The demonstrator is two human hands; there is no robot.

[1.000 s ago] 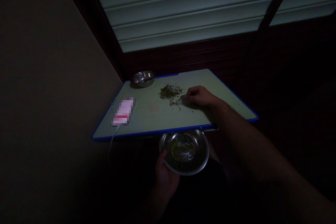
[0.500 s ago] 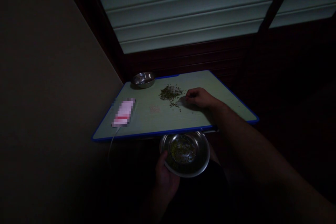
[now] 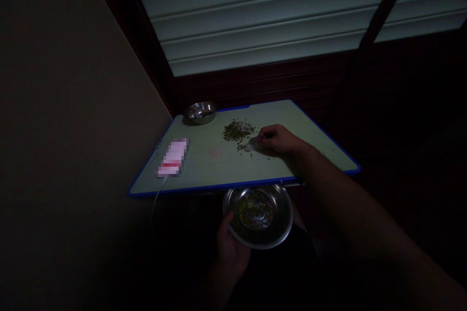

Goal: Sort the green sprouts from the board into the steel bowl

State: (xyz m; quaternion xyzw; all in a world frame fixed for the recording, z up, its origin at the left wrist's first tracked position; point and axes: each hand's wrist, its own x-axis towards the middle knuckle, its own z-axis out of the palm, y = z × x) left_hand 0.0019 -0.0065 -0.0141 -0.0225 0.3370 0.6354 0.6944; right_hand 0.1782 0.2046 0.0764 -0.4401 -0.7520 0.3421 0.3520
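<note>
My left hand [image 3: 233, 248] grips the rim of a shiny metal bowl [image 3: 286, 223], thumb over the edge, just below the board's near side. Small green grains, like mung beans, lie over the bowl's bottom. Above the board, my right hand [image 3: 275, 137] is closed round a small pale, thin utensil [image 3: 251, 144]; its exact kind is too dark to make out. The utensil's tip touches the board among a few loose grains. Beside it, to the left and farther back, spreads a pile of green grains [image 3: 237, 130].
A pale green board [image 3: 204, 172] with a blue rim serves as the work surface. At its back left corner stands a second metal bowl [image 3: 200, 119]. A phone [image 3: 173, 155] with a white cable [image 3: 155, 201] lies at the left. Shuttered panels [image 3: 262, 19] rise behind.
The view has shifted slightly, so everything sits a little lower. Both hands keep their holds, and the pile looks much the same.
</note>
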